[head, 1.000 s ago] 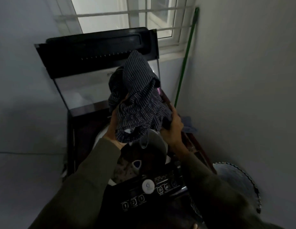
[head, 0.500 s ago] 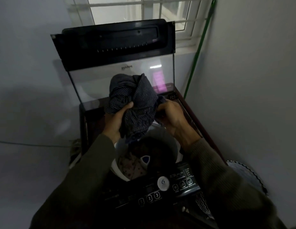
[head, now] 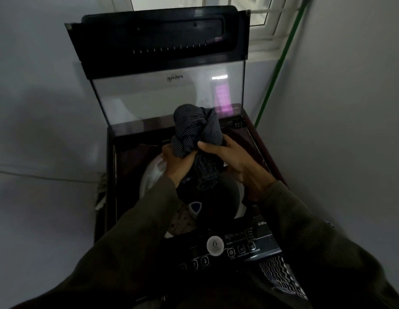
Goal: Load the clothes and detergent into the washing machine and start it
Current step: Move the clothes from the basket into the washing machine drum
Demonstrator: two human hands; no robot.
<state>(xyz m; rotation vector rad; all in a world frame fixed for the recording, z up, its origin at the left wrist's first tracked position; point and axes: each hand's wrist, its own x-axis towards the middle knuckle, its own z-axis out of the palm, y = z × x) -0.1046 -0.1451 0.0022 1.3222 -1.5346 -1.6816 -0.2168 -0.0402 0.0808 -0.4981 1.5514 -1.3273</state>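
Striped garment [head: 197,128], bunched, clutched by left hand [head: 178,162] and right hand [head: 229,159] over drum [head: 152,172]: risk, loose folds catching its rim

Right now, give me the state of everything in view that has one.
lid, open, raised upright.
drum, uncovered, clothes inside.
striped garment, bunched, held over the drum.
left hand, grips the striped garment.
right hand, grips the striped garment.
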